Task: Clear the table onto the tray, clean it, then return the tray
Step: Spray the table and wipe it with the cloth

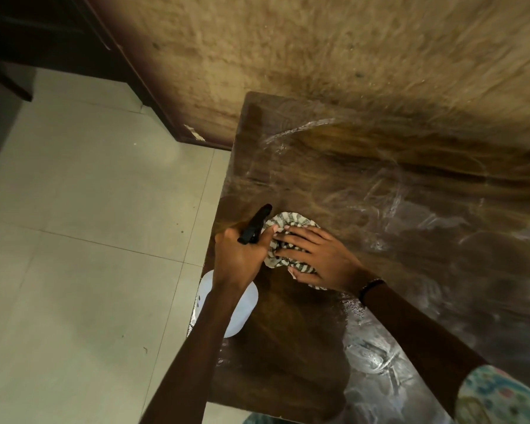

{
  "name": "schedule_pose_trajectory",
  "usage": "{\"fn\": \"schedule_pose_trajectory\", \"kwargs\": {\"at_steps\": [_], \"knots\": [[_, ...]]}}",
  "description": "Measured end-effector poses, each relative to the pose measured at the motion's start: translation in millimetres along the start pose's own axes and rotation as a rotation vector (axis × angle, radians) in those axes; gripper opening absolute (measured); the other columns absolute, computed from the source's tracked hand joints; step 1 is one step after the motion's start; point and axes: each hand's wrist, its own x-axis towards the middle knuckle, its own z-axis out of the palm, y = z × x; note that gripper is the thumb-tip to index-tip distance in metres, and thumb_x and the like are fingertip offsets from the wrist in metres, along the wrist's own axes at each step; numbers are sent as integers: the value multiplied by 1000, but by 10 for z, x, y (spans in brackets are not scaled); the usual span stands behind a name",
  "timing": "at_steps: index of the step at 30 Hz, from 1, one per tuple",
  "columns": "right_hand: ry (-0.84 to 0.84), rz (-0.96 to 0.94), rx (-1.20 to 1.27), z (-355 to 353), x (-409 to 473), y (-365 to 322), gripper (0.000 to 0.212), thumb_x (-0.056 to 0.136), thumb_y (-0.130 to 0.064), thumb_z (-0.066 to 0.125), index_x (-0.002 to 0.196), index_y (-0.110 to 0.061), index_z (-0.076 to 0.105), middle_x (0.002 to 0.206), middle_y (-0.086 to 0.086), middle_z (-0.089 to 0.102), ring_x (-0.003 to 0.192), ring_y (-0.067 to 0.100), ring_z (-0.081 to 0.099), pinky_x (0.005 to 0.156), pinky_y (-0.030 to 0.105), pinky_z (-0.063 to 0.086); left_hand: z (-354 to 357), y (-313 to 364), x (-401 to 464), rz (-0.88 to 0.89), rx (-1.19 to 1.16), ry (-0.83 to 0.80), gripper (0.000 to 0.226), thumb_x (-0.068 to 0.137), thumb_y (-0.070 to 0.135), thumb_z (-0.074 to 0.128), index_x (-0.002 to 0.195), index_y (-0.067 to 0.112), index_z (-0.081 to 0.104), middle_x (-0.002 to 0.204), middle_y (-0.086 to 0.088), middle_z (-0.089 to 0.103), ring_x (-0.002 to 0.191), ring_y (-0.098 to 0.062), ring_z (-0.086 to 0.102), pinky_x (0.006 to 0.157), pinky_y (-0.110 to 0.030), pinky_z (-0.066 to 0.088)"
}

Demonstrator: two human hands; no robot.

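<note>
A: Head view, looking down. Dark wooden bench (pixel 380 185) fills the right and centre of the frame, wet smears and whitish streaks across its top.

B: Hands?

A: Right hand (pixel 315 255) lies flat over a striped cloth (pixel 285 221), fingers spread and pressing it onto the bench, centre of the frame, near the bench's left edge. A dark band (pixel 369 286) sits on that wrist.

B: And the left?

A: Left hand (pixel 242 252) is clamped around the neck of a spray bottle (pixel 236 307). The black nozzle (pixel 256 223) sticks up out of the fist, pointing toward the upper part of the frame. The bottle's white body hangs below the hand, over the bench's left edge, partly hidden by the forearm.

B: Are the two hands touching?

A: Just beside each other; the cloth bunches up against the left hand's knuckles. Cannot tell if skin meets skin.

B: Surroundings?

A: Pale tiled floor (pixel 89 240) takes the left half. Tan, mottled wall (pixel 318 50) across the top. A dark wooden frame (pixel 153 96) runs diagonally in the upper left. A patterned sleeve (pixel 496 399) shows in the lower right corner.

B: Tray?

A: Not in the frame.
</note>
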Motion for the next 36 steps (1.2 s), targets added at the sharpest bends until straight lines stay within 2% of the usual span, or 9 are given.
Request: {"fn": "schedule_pose_trajectory", "kwargs": {"at_steps": [3,6,9,14,18,22,28,34,36], "knots": [[-20,1,2,13,0,10,46,96,-46,45,140,-33,45,153,-5,36,143,19,30,117,38,21,-54,-39,8,-32,-5,-2,21,74,36,78,74,20,64,68,14,63,73,-13,64,71,-22,49],[-15,-1,6,17,3,16,45,96,-45,44,140,-33,46,154,-6,34,144,19,28,117,37,19,-80,-60,11,-107,-11,19,29,74,39,76,78,12,66,71,2,67,77,-23,68,79,-32,53],[-7,-13,5,14,4,22,44,97,-46,43,139,-33,46,154,-6,33,144,18,27,118,36,16,-102,-48,28,-154,-49,38,26,73,40,76,78,17,64,71,2,68,77,-23,68,77,-29,51],[-58,-98,-27,-14,25,169,47,98,-47,40,142,-32,41,154,-4,33,143,20,29,117,36,18,-173,-61,69,-173,-52,68,36,74,42,74,88,9,68,77,-4,70,78,-21,68,65,-15,44],[-99,-104,-36,-110,76,404,47,98,-47,38,142,-31,42,156,-4,27,144,20,28,117,39,24,-245,-63,66,-179,-75,67,38,73,43,74,90,9,68,77,-6,70,80,-23,68,66,-17,45],[-76,-11,-47,-236,412,632,49,97,-47,37,141,-27,44,156,-3,28,143,22,28,116,39,22,-335,-58,93,-212,-115,51,36,72,43,75,91,14,68,81,-2,72,84,-19,68,70,-18,47],[41,147,-36,-159,1230,341,46,95,-45,44,139,-30,46,153,-3,36,143,21,30,116,41,24,-343,-40,140,-159,-102,73,33,74,42,73,88,13,69,74,1,71,63,-13,62,55,-16,42],[24,-106,22,1,1156,12,46,86,-39,63,128,-22,58,140,6,53,132,28,46,111,45,36,-337,21,205,-99,-43,82,23,77,32,74,79,11,66,64,6,65,57,-9,59,53,-4,42],[4,-203,30,-24,868,139,41,91,-39,57,129,-23,58,140,6,53,133,27,46,112,44,35,-346,53,217,-93,-51,73,20,76,32,74,78,15,64,62,10,62,58,-3,61,53,0,40]]}}
